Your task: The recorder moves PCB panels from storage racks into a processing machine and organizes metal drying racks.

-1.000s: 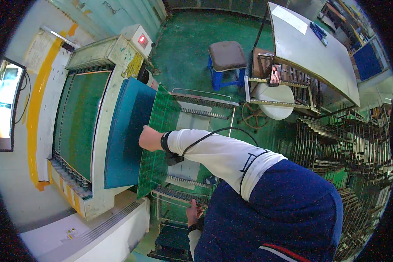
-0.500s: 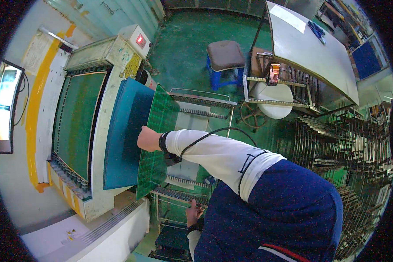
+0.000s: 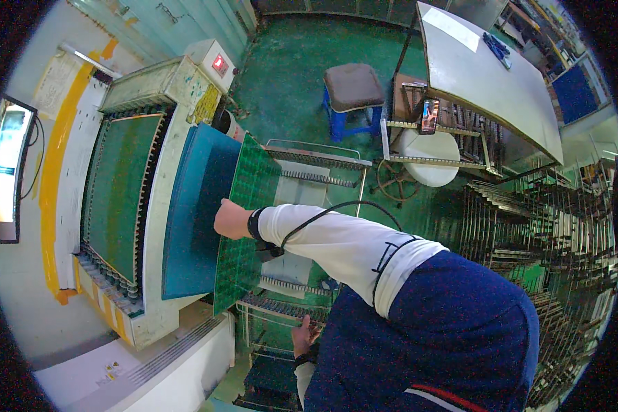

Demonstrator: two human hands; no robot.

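My right hand (image 3: 233,220) is closed at the upper edge of a thin green panel (image 3: 247,254), with its forearm lying across the panel. The green panel stands on edge in a slotted metal rack (image 3: 316,162). Beside it, a large blue panel (image 3: 198,213) leans along the front of a conveyor machine (image 3: 159,206). My left hand (image 3: 302,336) has its fingers curled beside the rack's near slotted rail (image 3: 281,307); what they grip, if anything, is hidden. Another green panel (image 3: 125,192) lies flat on the machine's rollers.
On the machine sits a control box (image 3: 214,65) with a lit red display. A cushioned blue stool (image 3: 353,89), a round white stool (image 3: 429,158) and a white table (image 3: 487,75) stand beyond the rack. Metal racks (image 3: 529,226) crowd the right. A screen (image 3: 3,172) is at far left.
The green panel on the rollers has shifted slightly left, away from me, baring more of the rollers along its near edge. My hands are almost unmoved.
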